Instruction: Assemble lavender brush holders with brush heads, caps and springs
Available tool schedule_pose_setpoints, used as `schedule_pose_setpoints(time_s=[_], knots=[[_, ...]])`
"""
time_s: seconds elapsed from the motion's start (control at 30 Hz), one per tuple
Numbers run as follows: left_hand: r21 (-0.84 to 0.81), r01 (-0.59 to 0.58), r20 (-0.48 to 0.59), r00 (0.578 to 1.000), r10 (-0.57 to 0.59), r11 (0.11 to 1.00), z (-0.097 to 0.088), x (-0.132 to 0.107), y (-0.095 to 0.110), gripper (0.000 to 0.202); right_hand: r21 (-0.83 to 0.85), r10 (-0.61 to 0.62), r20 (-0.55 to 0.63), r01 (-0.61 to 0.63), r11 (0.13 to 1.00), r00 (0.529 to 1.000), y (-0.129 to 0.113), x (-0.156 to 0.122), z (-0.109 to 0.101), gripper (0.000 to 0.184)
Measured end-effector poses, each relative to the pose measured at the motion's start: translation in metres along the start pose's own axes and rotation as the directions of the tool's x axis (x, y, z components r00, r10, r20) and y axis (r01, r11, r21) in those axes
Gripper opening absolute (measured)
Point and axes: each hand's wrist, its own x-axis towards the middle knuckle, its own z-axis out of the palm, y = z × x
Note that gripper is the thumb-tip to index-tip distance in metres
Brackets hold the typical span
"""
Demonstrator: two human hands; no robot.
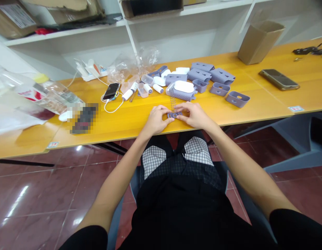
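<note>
Near the table's front edge, my left hand (pixel 159 119) and my right hand (pixel 193 115) pinch a small flat purple plastic part (pixel 174 115) from its two sides. A thin coil spring (pixel 172 102) stands upright on that part, between my hands. Right behind it lies a purple perforated housing (pixel 182 93) with a white oval piece (pixel 184 86) on top. My fingers cover both ends of the flat part, so its full shape is hidden.
Behind my hands are several purple shells (pixel 199 74), purple rings (pixel 237 99), and white cylinders (pixel 158 88). To the left are a cabled phone (pixel 111 91) and bottles (pixel 62 93). Another phone (pixel 279 79) and a cardboard box (pixel 260 42) stand right.
</note>
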Motion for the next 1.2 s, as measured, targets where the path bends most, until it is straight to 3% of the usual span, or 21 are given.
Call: schedule_pose_setpoints(time_s=[0.6, 0.87, 1.2], knots=[[0.095, 0.044, -0.049, 0.998, -0.04, 0.995, -0.002, -0.003, -0.001, 0.039, -0.108, 0.03, -0.008, -0.031, 0.994, 1.0, 0.006, -0.001, -0.008, 0.042], [0.119, -0.038, 0.026, 0.999, 0.035, 0.992, -0.015, -0.005, -0.014, 0.039, -0.198, -0.06, 0.044, 0.068, 0.978, 0.997, 0.016, -0.007, -0.023, 0.023], [0.046, -0.047, -0.041, 0.998, 0.049, 0.998, -0.015, -0.004, -0.012, 0.027, -0.298, -0.044, 0.024, 0.049, 0.953, 0.999, 0.004, -0.015, -0.017, 0.062]])
